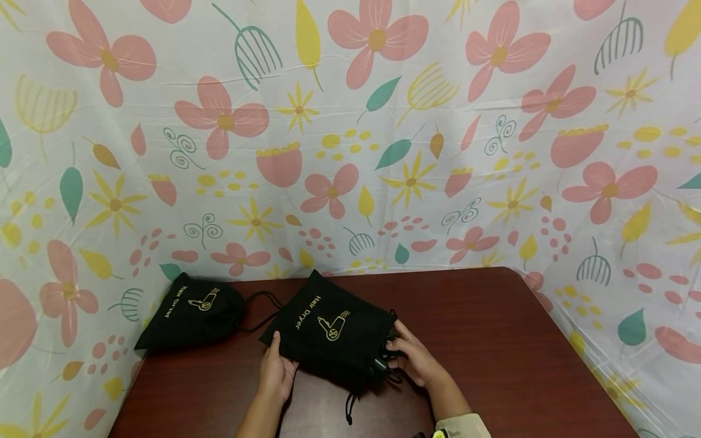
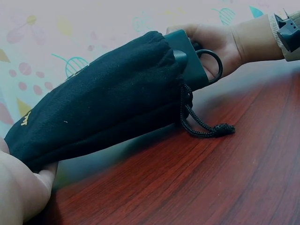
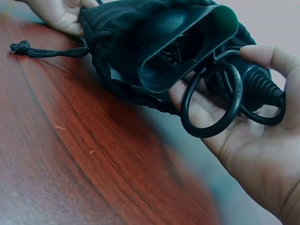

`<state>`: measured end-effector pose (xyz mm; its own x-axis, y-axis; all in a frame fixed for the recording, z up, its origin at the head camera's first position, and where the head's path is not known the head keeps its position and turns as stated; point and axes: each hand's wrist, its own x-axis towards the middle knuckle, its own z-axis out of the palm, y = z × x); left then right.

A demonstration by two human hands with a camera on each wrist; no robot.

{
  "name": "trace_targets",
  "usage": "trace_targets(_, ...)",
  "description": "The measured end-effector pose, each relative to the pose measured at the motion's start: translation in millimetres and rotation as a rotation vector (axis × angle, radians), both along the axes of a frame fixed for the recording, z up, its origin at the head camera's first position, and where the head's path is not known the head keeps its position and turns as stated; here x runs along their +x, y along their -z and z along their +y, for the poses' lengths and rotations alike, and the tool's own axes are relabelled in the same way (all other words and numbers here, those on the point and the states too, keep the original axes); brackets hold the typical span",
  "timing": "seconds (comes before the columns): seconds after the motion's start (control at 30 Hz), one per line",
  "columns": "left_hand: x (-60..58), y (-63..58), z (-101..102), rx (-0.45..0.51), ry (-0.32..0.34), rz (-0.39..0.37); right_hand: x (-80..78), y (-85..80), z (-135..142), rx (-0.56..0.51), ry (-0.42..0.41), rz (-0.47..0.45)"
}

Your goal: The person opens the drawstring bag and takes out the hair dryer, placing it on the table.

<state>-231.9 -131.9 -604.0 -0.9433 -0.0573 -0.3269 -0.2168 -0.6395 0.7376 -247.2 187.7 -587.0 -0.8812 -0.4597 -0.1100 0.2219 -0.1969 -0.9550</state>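
Note:
A black drawstring bag with gold "Hair Dryer" lettering is held tilted over the table. My left hand grips its closed lower corner, thumb on top and fingers underneath. At the open mouth, a dark hair dryer sticks partly out, its wide flat nozzle facing the right wrist camera. My right hand holds the dryer's handle end and its looped black cord, thumb on one side and fingers below. The rest of the dryer is hidden inside the bag. A knotted drawstring hangs from the mouth.
A second black bag with the same print lies at the table's left, its drawstring reaching towards the held bag. The dark red wooden table meets a flower-printed curtain at the back and sides.

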Motion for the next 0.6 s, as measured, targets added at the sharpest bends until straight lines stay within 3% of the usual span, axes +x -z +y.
trace_targets(0.27, 1.4, 2.6, 0.6, -0.011, -0.008, 0.018, -1.9, 1.7, 5.6, 0.039, -0.010, 0.009)
trace_targets(0.6, 0.2, 0.6, 1.1, -0.038, -0.003, 0.003, -0.9, 1.6, 5.6, 0.104, 0.025, -0.042)
